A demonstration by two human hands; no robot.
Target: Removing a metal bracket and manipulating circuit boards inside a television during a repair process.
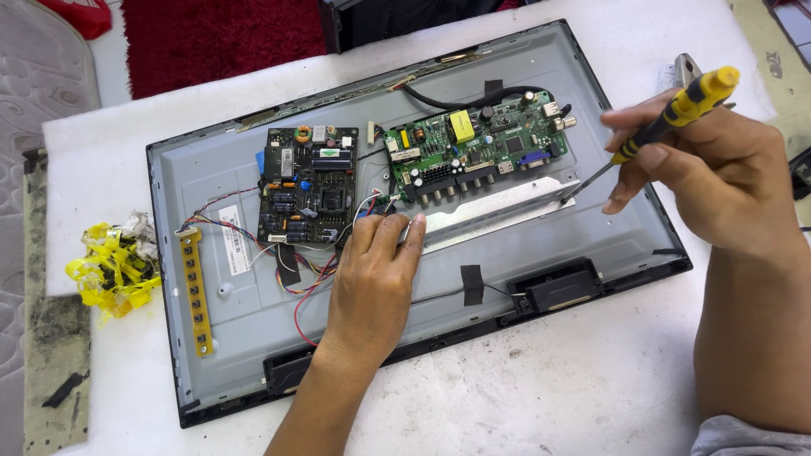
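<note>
Head view shows my right hand point(718, 173) at three o'clock, fingers clamped on a yellow-and-black screwdriver point(667, 118) whose tip touches the right end of a silver metal bracket point(498, 211). My left hand point(376, 270) lies flat near centre, fingers together, pressing the bracket's left end. The bracket sits just below the green circuit board point(477, 148) on the grey television back panel point(591, 219). A black circuit board point(308, 186) lies at ten o'clock, a yellow strip board point(196, 291) at eight.
</note>
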